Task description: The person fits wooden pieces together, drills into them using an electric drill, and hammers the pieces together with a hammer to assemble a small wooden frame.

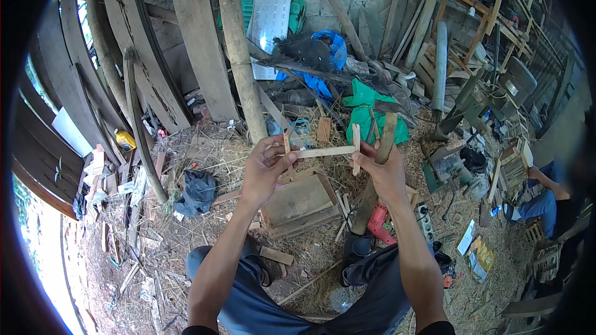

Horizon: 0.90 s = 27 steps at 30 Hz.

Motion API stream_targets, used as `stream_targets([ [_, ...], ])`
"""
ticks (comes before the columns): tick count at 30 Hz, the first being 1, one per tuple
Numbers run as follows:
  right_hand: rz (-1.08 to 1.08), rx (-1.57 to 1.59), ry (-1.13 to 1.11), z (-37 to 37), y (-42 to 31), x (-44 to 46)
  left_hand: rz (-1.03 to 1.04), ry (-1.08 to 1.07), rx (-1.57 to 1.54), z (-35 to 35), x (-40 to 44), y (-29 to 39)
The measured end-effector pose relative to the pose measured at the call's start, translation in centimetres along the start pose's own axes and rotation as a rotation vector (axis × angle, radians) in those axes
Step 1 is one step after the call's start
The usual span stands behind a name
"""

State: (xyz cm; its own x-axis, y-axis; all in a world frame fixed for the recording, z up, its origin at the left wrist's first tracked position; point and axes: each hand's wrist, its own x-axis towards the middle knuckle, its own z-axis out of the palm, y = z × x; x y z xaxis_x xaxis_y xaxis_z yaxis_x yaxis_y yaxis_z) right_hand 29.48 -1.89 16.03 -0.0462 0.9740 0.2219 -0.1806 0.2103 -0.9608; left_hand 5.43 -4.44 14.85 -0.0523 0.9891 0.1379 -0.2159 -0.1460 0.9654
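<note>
Between my hands is a small H-shaped wooden frame: a pale strip (326, 152) runs level, with a short upright piece at each end. My left hand (264, 170) is closed on the left end, thumb along the strip, beside the darker left upright (287, 141). At the other end, my right hand (386, 174) pinches near the pale right upright (356, 136). A longer, thicker wooden stick (388, 131) passes behind my right hand and slants down toward the ground; whether the hand touches it is hidden. Below the frame sits a shallow wooden box (298, 201).
A red power drill (380, 226) and a power strip (424, 222) lie near my right knee. Green plastic (375, 108) and tall planks (202, 43) are ahead. A black bag (196, 192) lies left. Another person (546, 201) sits at the far right.
</note>
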Motion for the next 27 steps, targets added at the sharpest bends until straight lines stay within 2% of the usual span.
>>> stream_targets([
  [4, 0.016, 0.069, 0.001, 0.3, 0.3, -0.1, 0.058, 0.023, 0.017, -0.5, 0.2, -0.8],
  [7, -0.028, 0.152, 0.052, 0.6, 0.2, -0.1, 0.054, 0.033, -0.166, -0.4, 0.1, -0.9],
  [9, -0.031, 0.164, 0.051, 0.4, 0.2, 0.0, 0.16, 0.0, 0.111, -0.6, -0.1, -1.1],
  [11, -0.033, 0.176, 0.047, 0.3, 0.3, 0.0, 0.139, -0.007, 0.132, -0.9, 0.0, -1.6],
  [22, -0.027, -0.013, 0.002, 0.5, 0.6, -0.4, 0.076, -0.008, 0.197, -1.3, 0.1, -0.9],
  [24, -0.066, -0.075, 0.03, 0.6, 2.4, 0.1, 0.207, 0.015, 0.178, -0.4, -0.2, -0.4],
  [26, -0.103, -0.135, 0.058, 0.3, 3.8, 0.2, 0.2, 0.018, 0.196, -0.7, 0.2, -1.0],
  [27, -0.077, -0.272, 0.065, 0.3, 3.7, 0.2, 0.193, 0.021, 0.213, -1.0, 0.3, -1.5],
])
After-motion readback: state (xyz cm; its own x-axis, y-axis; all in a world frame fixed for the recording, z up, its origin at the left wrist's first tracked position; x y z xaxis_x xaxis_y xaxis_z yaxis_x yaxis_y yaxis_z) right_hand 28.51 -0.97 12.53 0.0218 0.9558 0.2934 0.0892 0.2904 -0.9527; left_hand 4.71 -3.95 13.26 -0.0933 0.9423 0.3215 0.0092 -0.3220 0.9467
